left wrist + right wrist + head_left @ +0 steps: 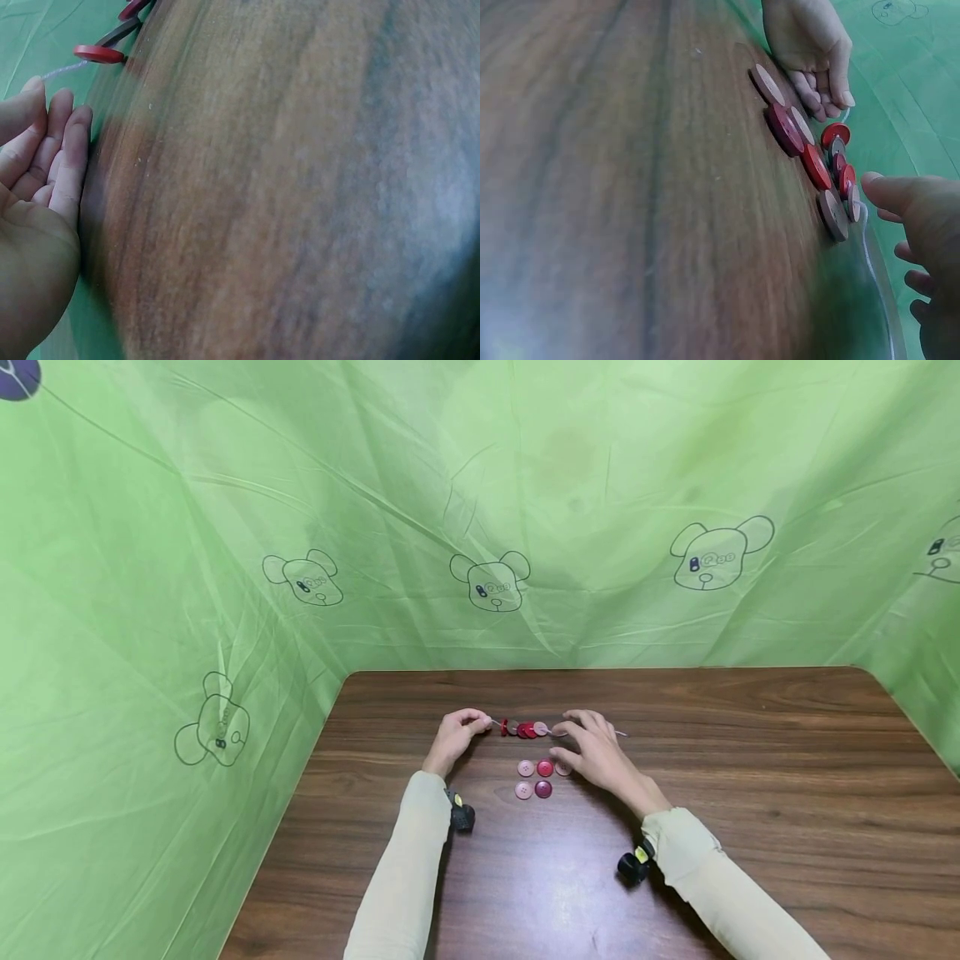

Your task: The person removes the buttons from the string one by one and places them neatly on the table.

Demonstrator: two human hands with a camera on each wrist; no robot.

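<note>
My left hand [453, 735] pinches one end of a thin pale string [66, 71] between thumb and fingertips. Several buttons are threaded on it in a row: a red button [99, 54] nearest that hand, then darker and red ones, with a pink button [541, 729] at the other end. Over the string's right part hovers my right hand [600, 756], fingers loosely spread and holding nothing. In the right wrist view its thumb [889, 193] is close beside the pink end button. The string's free tail [621, 733] shows beyond the right fingers.
Loose buttons lie in two short rows nearer me, among them a pink button [523, 790], a maroon button [543, 789] and a red button [545, 768]. The right hand partly covers another pink one [562, 769]. Green cloth [585, 635] hangs behind the wooden table [787, 777].
</note>
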